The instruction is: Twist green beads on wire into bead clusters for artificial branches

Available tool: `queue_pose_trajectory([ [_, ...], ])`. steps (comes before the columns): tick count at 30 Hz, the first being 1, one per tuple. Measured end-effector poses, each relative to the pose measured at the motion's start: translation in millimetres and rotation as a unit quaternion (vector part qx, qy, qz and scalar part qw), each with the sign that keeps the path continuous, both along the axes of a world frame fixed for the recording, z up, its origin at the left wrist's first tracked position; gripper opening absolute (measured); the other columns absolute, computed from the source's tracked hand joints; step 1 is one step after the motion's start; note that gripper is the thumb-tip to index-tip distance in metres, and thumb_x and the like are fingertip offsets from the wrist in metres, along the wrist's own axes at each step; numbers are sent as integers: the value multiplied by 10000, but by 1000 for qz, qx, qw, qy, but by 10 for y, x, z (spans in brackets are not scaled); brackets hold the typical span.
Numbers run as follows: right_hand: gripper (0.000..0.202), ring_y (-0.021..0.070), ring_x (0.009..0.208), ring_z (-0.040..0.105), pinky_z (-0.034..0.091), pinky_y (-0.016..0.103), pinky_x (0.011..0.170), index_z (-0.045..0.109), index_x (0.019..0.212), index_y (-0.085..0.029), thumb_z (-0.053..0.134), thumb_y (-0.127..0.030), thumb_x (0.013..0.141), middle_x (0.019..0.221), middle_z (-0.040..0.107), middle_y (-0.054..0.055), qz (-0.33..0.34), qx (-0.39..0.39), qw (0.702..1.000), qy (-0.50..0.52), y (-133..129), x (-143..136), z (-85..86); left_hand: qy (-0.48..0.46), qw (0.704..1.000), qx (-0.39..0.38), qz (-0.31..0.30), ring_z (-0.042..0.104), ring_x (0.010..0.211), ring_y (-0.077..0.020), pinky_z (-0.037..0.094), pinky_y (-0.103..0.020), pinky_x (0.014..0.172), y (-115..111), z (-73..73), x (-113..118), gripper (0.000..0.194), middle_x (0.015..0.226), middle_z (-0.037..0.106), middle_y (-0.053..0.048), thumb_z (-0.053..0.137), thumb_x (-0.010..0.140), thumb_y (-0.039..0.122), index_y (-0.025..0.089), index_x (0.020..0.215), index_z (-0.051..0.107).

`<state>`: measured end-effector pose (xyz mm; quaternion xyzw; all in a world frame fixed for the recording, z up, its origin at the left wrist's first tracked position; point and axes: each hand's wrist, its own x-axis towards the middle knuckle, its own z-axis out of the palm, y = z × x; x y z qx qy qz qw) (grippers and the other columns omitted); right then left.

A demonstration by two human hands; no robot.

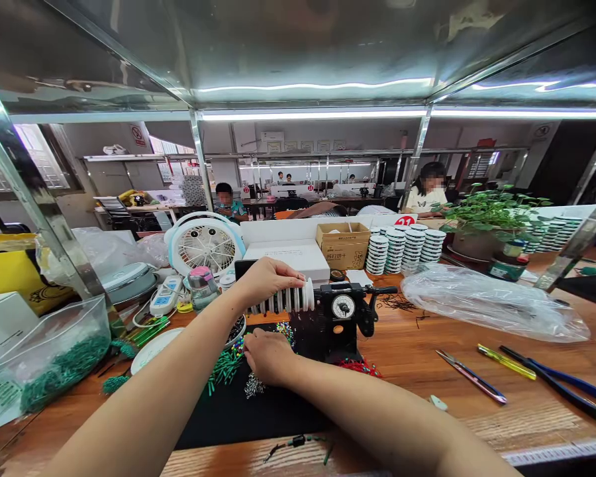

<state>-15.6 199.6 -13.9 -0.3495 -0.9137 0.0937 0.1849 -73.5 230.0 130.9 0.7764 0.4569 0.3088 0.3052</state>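
Note:
My left hand (pixel 265 281) reaches over a row of white spools (pixel 298 299) on the shaft of a black hand-cranked winding machine (pixel 345 334) with a round dial. Its fingers are closed at the spool nearest the machine. Below, my right hand (pixel 271 358) is curled down on the black mat (pixel 228 421), its fingertips partly hidden. Around it lie coloured beads (pixel 285 329), small silver metal pieces (pixel 254 385) and green tube pieces (pixel 223 368). Whatever the right fingers hold, if anything, cannot be seen. Red pieces (pixel 360 366) lie by the machine's base.
Stacked wound spools (pixel 395 250), a cardboard box (pixel 342 245) and a fan (pixel 204 245) stand behind. Rightward are a plastic bag (pixel 491 301), tweezers (pixel 471 376), a yellow tool (pixel 506 362) and pliers (pixel 566 384). A bag of green pieces (pixel 64 361) sits left. Metal posts frame the bench.

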Motion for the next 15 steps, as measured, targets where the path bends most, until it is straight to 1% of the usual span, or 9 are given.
queue_pose_trajectory([
  [3,165,247,769,615,477,347,647,555,932,-139,450,-226,838,911,625,118,3,0,1000,16,-163,163,109,14,1000,15,-5,636,937,-201,476,-325,871,-17,2,18,180,942,732,-33,688,693,334,221,824,738],
  [5,157,205,770,607,470,298,663,544,947,-157,442,-233,855,887,634,82,25,-3,999,49,-306,379,255,28,999,38,-12,629,930,-195,473,-317,861,-34,-1,32,137,939,719,-32,690,690,308,228,788,742],
  [6,146,181,779,599,463,271,678,539,948,-168,442,-235,862,880,635,62,40,-6,996,79,-364,512,355,36,998,51,-16,625,923,-194,468,-316,857,-43,-4,37,114,938,708,-33,695,683,297,230,762,745],
  [8,109,147,763,577,447,241,690,539,890,-172,446,-226,870,856,626,46,57,-23,976,210,-413,792,595,54,996,74,-22,615,903,-192,456,-319,847,-57,-9,39,78,943,684,-37,703,671,273,234,722,747],
  [9,109,137,739,565,439,237,677,532,850,-173,440,-223,877,829,618,39,37,-29,960,275,-392,922,722,62,994,83,-26,612,890,-190,450,-321,841,-61,-11,36,69,946,673,-36,703,671,266,237,713,748],
  [10,121,131,704,551,431,240,659,524,824,-173,431,-224,882,787,608,31,3,-34,944,329,-343,1037,843,70,993,89,-28,608,878,-187,447,-322,834,-63,-13,31,65,948,664,-34,701,672,265,243,711,748],
  [11,117,129,676,538,423,244,643,520,820,-172,435,-226,879,751,596,22,-31,-40,931,362,-270,1130,948,76,992,95,-32,604,868,-182,445,-320,827,-63,-15,25,67,951,657,-28,699,675,270,251,716,748],
  [13,100,130,654,524,413,249,619,531,807,-164,476,-233,855,722,586,15,-74,-69,921,375,-88,1246,1092,85,990,104,-39,598,854,-172,445,-311,810,-60,-21,12,78,956,646,-17,695,686,292,269,739,748],
  [15,103,132,661,526,412,250,611,553,797,-157,511,-245,830,737,597,19,-75,-110,924,359,76,1282,1143,91,989,110,-45,594,848,-164,447,-300,797,-54,-30,3,90,958,639,-11,689,697,312,279,759,747],
])
